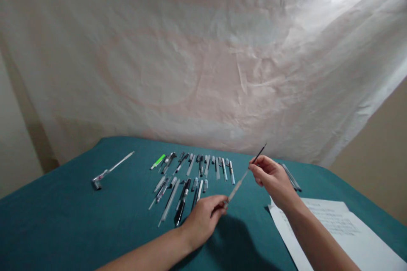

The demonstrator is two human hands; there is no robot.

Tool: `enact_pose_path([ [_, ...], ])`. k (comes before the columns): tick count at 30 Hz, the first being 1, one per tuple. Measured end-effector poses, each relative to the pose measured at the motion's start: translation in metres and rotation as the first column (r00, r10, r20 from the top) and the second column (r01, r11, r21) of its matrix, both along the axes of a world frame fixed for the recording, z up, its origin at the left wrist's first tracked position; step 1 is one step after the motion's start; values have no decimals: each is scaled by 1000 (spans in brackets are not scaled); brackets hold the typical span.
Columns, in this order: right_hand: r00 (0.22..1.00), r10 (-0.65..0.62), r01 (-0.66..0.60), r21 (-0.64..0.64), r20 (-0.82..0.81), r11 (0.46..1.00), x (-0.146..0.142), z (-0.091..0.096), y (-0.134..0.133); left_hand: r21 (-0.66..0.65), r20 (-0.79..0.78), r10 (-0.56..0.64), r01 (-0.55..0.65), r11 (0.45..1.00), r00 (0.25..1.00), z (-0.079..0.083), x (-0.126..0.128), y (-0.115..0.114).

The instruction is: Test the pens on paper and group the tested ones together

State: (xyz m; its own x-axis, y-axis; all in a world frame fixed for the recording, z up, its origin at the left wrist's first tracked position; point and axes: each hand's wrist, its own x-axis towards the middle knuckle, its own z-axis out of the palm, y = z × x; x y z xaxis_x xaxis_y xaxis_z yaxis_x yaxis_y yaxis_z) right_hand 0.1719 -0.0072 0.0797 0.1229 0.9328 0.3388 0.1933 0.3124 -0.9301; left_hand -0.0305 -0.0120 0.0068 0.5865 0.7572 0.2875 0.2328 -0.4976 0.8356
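Note:
Above the front middle of the table, my left hand pinches the lower end of a pale, translucent pen barrel. The barrel slants up to the right. At its upper end, the fingers of my right hand close on a thin dark pen refill, whose tip points up and away. Whether the refill sits inside the barrel or only lines up with it, I cannot tell. Just beyond my left hand lie a white pen and a black pen.
Two rough rows of pens, caps and barrels lie mid-table, with a green highlighter at the far left end. A long metallic tool rests at left. Printed papers lie under my right forearm, dark sticks behind. A pale sheet hangs behind the green table.

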Motion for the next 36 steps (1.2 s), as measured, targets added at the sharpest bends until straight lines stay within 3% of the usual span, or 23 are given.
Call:
enact_pose_path([
  [7, 1000, 16, -15, -25, 13, 1000, 0, -6, 4, -17, 28, -25, 26, 1000, 999, 2, -1, -1],
  [13, 972, 210, -194, -142, 104, 971, -6, -12, 3, -93, 89, -25, 33, 995, 996, -5, 1, 0],
  [17, 991, 133, -135, -106, -22, 985, -7, -18, 6, -133, 163, -19, 42, 990, 986, -9, 2, -2],
  [20, 985, 114, -97, -127, 132, 987, -11, -38, 14, -115, 182, -27, 49, 992, 983, -8, 2, -5],
  [23, 886, 160, -142, -75, 434, 987, -24, -63, 24, -70, 168, -79, 92, 993, 983, -6, 1, -10],
  [27, 655, 244, -306, -44, 715, 951, -46, -84, 36, -34, 168, -145, 153, 988, 975, -5, 1, -14],
  [31, 439, 257, -340, -106, 861, 935, -59, -85, 48, -28, 182, -146, 154, 988, 972, -7, 1, -14],
  [36, 274, 222, -341, -121, 936, 932, -66, -83, 55, -24, 182, -142, 149, 989, 973, -11, -1, -11],
])
